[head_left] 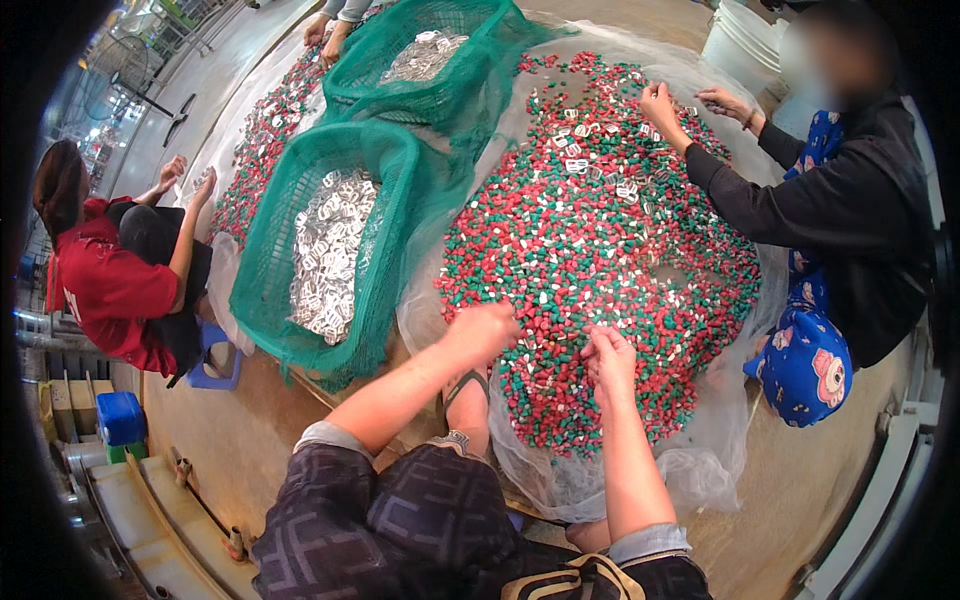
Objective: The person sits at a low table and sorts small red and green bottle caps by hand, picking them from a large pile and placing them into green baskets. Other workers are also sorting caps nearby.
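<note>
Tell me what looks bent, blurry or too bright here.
Head view: straight edges bend toward the sides, and the corners go black; head view: the co-worker's head at upper right is blurred, while the red and green pebbles look fairly crisp; head view: pale buckles in the nearer basket look almost washed out.

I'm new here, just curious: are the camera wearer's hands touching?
Apart: the head view shows red and green pieces between the left hand and right hand.

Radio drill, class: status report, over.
Left hand, right hand over small, chunky red, green and white pieces. Anything held: unclear. Nothing visibly blocking either hand.
</note>
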Demonstrator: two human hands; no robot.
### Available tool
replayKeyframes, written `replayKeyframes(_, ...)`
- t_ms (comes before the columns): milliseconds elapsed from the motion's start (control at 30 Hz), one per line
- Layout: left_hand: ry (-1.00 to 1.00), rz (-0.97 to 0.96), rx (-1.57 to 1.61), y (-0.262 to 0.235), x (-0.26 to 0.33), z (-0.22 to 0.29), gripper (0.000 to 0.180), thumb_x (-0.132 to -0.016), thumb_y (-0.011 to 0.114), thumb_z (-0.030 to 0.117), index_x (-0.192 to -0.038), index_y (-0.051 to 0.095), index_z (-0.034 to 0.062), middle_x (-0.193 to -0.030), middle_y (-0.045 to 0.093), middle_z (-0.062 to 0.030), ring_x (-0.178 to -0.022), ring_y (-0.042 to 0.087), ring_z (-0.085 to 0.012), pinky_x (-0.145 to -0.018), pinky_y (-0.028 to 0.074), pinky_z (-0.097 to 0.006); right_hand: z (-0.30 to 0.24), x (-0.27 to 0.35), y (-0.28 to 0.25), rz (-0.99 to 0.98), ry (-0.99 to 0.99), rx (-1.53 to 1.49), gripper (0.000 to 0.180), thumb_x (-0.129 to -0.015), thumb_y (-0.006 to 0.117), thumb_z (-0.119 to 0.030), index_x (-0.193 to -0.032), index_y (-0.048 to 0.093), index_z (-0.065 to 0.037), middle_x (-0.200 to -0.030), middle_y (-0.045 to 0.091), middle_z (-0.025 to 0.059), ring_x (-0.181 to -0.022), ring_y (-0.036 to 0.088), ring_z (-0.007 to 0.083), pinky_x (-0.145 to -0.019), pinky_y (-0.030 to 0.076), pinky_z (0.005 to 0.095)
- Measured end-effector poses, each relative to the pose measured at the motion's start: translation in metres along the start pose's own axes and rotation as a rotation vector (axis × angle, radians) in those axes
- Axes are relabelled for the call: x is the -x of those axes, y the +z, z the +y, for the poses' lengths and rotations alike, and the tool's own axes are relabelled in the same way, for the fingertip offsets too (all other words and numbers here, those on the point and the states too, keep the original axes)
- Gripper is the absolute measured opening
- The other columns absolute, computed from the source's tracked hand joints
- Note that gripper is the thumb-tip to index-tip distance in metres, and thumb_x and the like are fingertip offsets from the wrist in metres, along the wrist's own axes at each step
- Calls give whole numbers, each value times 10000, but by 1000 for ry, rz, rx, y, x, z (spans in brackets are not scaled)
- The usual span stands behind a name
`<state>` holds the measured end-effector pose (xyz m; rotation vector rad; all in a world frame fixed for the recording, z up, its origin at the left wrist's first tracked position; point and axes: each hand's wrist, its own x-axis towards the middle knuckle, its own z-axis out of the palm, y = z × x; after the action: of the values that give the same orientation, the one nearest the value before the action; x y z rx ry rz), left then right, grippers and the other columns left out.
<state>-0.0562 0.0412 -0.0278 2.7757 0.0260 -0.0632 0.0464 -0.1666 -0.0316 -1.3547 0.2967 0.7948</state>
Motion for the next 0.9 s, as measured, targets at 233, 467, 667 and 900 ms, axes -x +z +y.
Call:
replayKeyframes(233, 206, 58, -109, 46, -11, -4, 107, -717, 633, 171, -810, 642, 117, -825, 544, -24, -875, 577, -207, -678, 499, -340, -4, 0, -9, -7, -3, -26, 149, -895, 542, -139, -952, 621, -26, -598, 547, 10, -369, 305, 20, -340, 180, 196)
replayKeyframes(467, -319, 86, 806, -1, -8, -21, 101, -788, 658, 121, -835, 635, 35, -792, 598, -41, -733, 585, -135, -659, 481, -276, -7, -5, -15, -206, 226, -446, 448, -942, 409, -399, -1050, 585, -1, -664, 602, 89, -439, 423, 108, -383, 281, 232)
replayKeyframes(667, -523, 528, 454, -104, 28, -90, 129, -784, 654, 98, -875, 634, 9, -777, 623, -75, -723, 588, -160, -676, 470, -280, -26, 10, -2, -318, 280, -668, 682, -909, 286, -582, -1120, 572, -1, -856, 649, 152, -623, 601, 214, -513, 462, 310)
replayKeyframes(900, -412, 401, 178, -79, 9, -67, 293, -770, 635, 123, -1047, 605, 30, -1035, 604, -172, -971, 577, -331, -847, 460, -389, 3, -8, -10, -205, 242, -460, 428, -919, 466, -412, -1043, 596, -23, -759, 630, 85, -520, 517, 135, -446, 382, 256)
